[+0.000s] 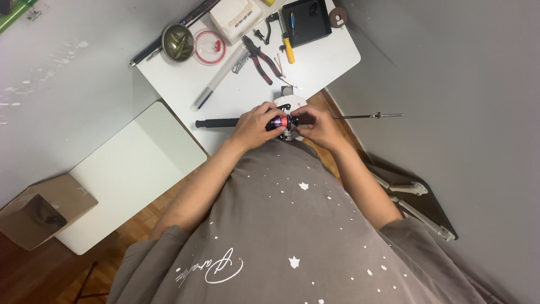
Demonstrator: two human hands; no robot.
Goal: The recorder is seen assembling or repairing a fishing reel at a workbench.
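My left hand [254, 125] and my right hand [318, 126] meet at the near edge of a white table [236, 95]. Together they grip a fishing reel [286, 115] with a white body and a purple-pink spool. The reel sits on a thin black fishing rod [360, 117] whose handle end sticks out to the left and whose tip points right over the grey floor. The fingers of both hands are curled around the spool and hide much of it.
On the table lie red-handled pliers [261, 59], a yellow-handled tool [288, 49], a long pen [216, 84], a round tin [178, 42], a red-rimmed lid [209, 47], a white box [236, 18] and a black tray [307, 21]. A second white tabletop [132, 174] and a cardboard box [45, 209] stand left.
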